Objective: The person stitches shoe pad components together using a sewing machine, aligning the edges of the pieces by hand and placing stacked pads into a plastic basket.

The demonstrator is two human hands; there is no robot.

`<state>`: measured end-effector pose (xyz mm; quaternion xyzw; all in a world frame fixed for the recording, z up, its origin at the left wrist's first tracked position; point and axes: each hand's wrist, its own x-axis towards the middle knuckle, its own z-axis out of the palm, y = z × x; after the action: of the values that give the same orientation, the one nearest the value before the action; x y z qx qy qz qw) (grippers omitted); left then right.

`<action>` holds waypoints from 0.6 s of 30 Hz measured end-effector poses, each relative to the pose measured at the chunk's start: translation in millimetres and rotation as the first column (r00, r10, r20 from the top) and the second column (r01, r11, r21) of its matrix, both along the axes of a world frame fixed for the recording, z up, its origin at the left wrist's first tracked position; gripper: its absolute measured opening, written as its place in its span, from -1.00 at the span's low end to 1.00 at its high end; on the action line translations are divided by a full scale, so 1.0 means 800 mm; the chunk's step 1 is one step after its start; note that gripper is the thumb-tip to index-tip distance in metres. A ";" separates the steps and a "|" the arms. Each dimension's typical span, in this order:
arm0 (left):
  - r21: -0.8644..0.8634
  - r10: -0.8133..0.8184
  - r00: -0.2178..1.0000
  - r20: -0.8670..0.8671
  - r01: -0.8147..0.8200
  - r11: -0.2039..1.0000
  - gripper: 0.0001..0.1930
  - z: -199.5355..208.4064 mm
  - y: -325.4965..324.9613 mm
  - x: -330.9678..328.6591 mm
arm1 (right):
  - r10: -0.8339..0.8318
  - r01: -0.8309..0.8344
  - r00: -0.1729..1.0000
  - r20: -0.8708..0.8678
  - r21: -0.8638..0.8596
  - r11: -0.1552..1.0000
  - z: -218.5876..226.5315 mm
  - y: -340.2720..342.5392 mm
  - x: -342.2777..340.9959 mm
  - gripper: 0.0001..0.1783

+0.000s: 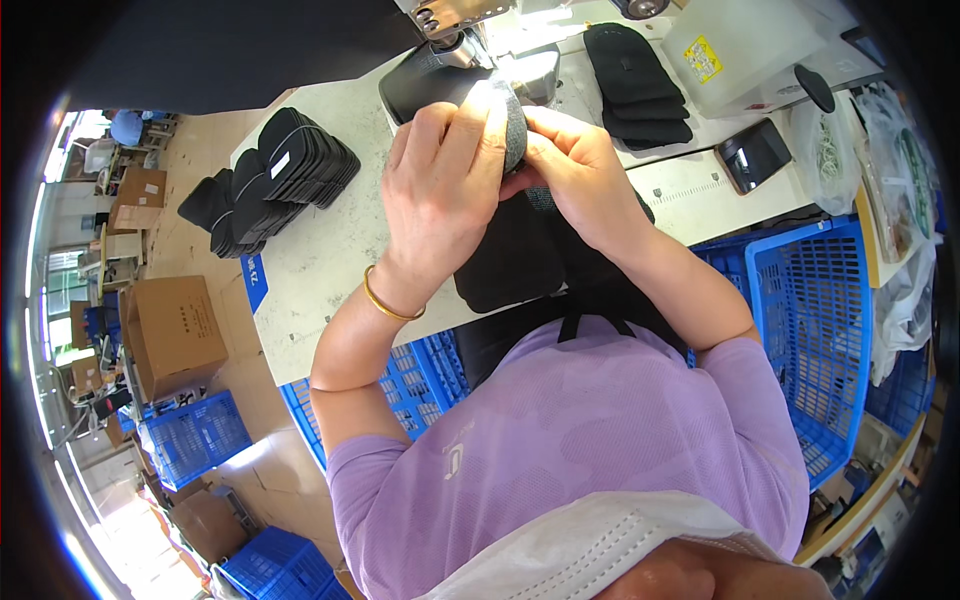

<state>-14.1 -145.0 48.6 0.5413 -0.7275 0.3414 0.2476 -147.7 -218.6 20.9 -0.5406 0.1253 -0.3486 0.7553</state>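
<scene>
Just below the needle area of a sewing machine, both my hands grip a dark grey-and-black fabric piece. My left hand is closed on its left side, the fingers bent over the edge. On the other side my right hand pinches it between thumb and fingers. The piece is folded upright between the hands, and part of it is hidden by them. Under my wrists, more black fabric lies over the table's front edge and towards my lap.
Tied bundles of black pieces lie on the white table at left. A loose stack of black pieces is at right, near a translucent bin and a dark phone-like device. Blue baskets stand below the table.
</scene>
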 end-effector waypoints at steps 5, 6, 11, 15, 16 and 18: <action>-0.028 0.000 1.000 0.019 0.001 1.000 -0.51 -0.005 -0.006 0.011 | -0.001 0.001 1.000 -0.003 -0.015 1.000 -0.001 -0.007 0.005 -0.74; -0.036 -0.003 1.000 0.019 0.004 0.999 -0.53 -0.006 -0.006 0.013 | 0.013 -0.015 0.999 -0.038 -0.041 0.999 -0.001 -0.008 0.004 -0.71; 0.013 -0.045 0.984 -0.174 0.048 0.999 -0.64 0.002 0.009 0.012 | 0.020 -0.023 0.997 -0.077 -0.032 0.999 0.003 -0.008 0.004 -0.66; -0.108 -0.127 0.753 -0.646 0.074 0.991 -0.57 -0.018 0.012 0.036 | 0.038 -0.038 0.999 -0.020 -0.033 0.999 0.002 -0.013 0.007 -0.68; -0.140 -0.129 0.448 -0.885 0.010 0.990 -0.54 -0.024 0.010 0.040 | 0.077 -0.079 0.996 -0.044 -0.067 0.995 0.003 -0.015 0.005 -0.66; -0.134 -0.144 0.130 -0.981 0.078 0.988 -0.53 -0.029 0.007 0.056 | 0.090 -0.094 0.994 -0.059 -0.062 0.994 0.008 -0.014 0.003 -0.66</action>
<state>30.6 -139.8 25.6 0.5705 -0.4154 -0.0984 0.7016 -145.1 -229.5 27.4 -0.5795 0.1104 -0.3019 0.7489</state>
